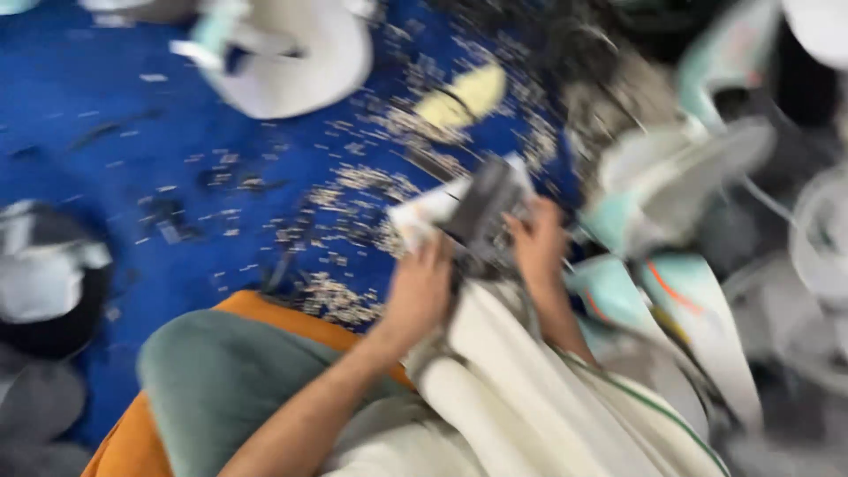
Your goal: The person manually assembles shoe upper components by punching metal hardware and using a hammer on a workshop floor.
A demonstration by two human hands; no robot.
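Blue covering [106, 97], some sheet or mat, spreads over the floor and fills the left and middle of the blurred view. At the far left edge lies a white and black housing [40, 274], rounded, with its detail lost to motion blur. Higher up, near the top edge, sits a broad white shell [291, 62] with a pale green piece at its left. Small pale screws or bits [353, 221] are strewn in a band across the blue, thickest toward the middle, and a yellow oval patch [464, 93] shows among them. Lower left of centre, a knee in grey-green cloth [221, 380] rests on an orange cushion [132, 442]. The left hand [420, 291] comes up from there and is closed around the lower edge of a dark grey part with a white end [468, 212], held above the lap just over the scattered bits. The right hand [539, 243] grips the same part at its right side, fingers curled onto it. Below both hands, white cloth [530, 389] covers the lap. To the right stands a pile of white and pale green casings [671, 185], one with an orange stripe, packed close together.
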